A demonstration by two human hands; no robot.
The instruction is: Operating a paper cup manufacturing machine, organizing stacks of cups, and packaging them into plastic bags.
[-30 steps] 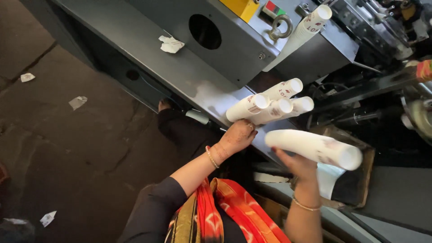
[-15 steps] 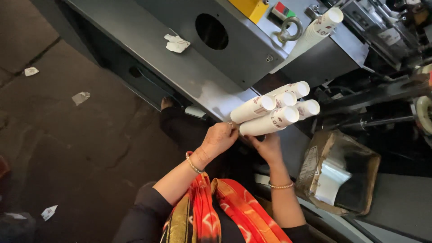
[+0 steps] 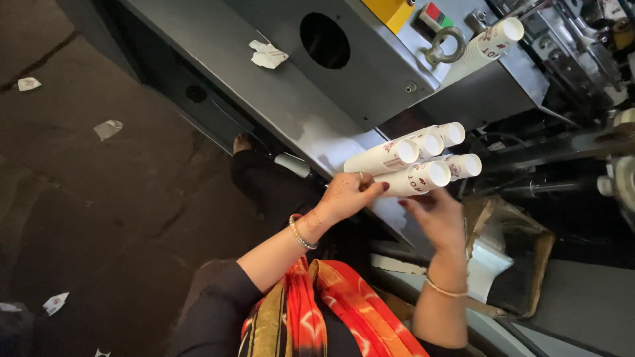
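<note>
At picture centre, four stacks of white paper cups (image 3: 413,162) lie bundled side by side, rims pointing toward 2 o'clock, resting against the grey metal machine (image 3: 278,99). Left hand (image 3: 347,196) grips the bundle's near end from 8 o'clock, fingers curled around the lowest stack. Right hand (image 3: 438,218) supports the bundle from 5 o'clock, fingers partly spread under the cups. At 1 o'clock, another cup stack (image 3: 486,46) projects from the machine. At 4 o'clock stands an open cardboard box (image 3: 529,264). Paper scraps (image 3: 107,129) lie on the dark floor (image 3: 99,211) at 9 o'clock.
</note>
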